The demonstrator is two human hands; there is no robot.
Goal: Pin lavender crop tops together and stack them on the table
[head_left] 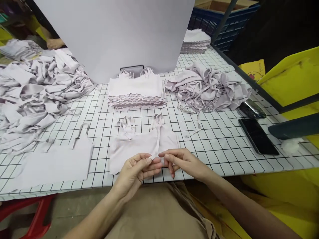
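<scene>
A pale lilac camisole top (139,142) lies flat at the near edge of the grid-patterned table (219,146), its straps pointing away from me. One strap runs down across it to my hands. My left hand (136,171) and my right hand (180,161) meet over the garment's near hem, each pinching the end of that strap between thumb and fingers. A second flat top (62,159) lies to the left of it.
A neat stack of folded tops (136,90) sits behind, before a white board (114,33). Loose heaps of tops lie at left (32,89) and right (209,86). A phone (258,136) and a dark comb-like object (252,109) rest right. Another person's hand (55,43) shows far left.
</scene>
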